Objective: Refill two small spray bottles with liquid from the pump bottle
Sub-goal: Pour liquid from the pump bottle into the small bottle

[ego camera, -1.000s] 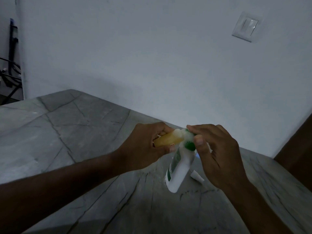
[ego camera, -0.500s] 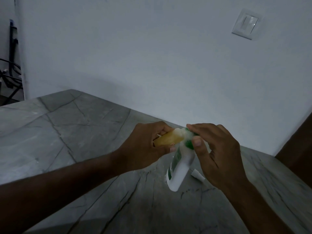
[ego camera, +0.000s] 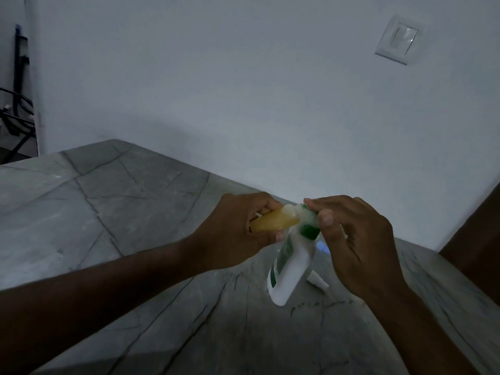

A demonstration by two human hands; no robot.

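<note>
My left hand (ego camera: 232, 234) grips a small clear spray bottle (ego camera: 86, 223) filled with yellow liquid, held almost level with its open neck pointing right. The neck meets the green pump head (ego camera: 308, 228) of a white pump bottle (ego camera: 290, 269) with a green label, which stands tilted on the grey stone table (ego camera: 108, 212). My right hand (ego camera: 354, 239) pinches the pump head between thumb and forefinger. A small white cap-like piece (ego camera: 317, 280) lies on the table just right of the pump bottle.
A white wall with a light switch (ego camera: 397, 40) rises directly behind the table. A dark brown surface (ego camera: 476, 239) borders the table on the right. Black metal framework (ego camera: 16, 109) shows at the far left beyond the wall corner.
Both hands and the bottles hold nearly the same pose. My right thumb has shifted slightly on the green pump head.
</note>
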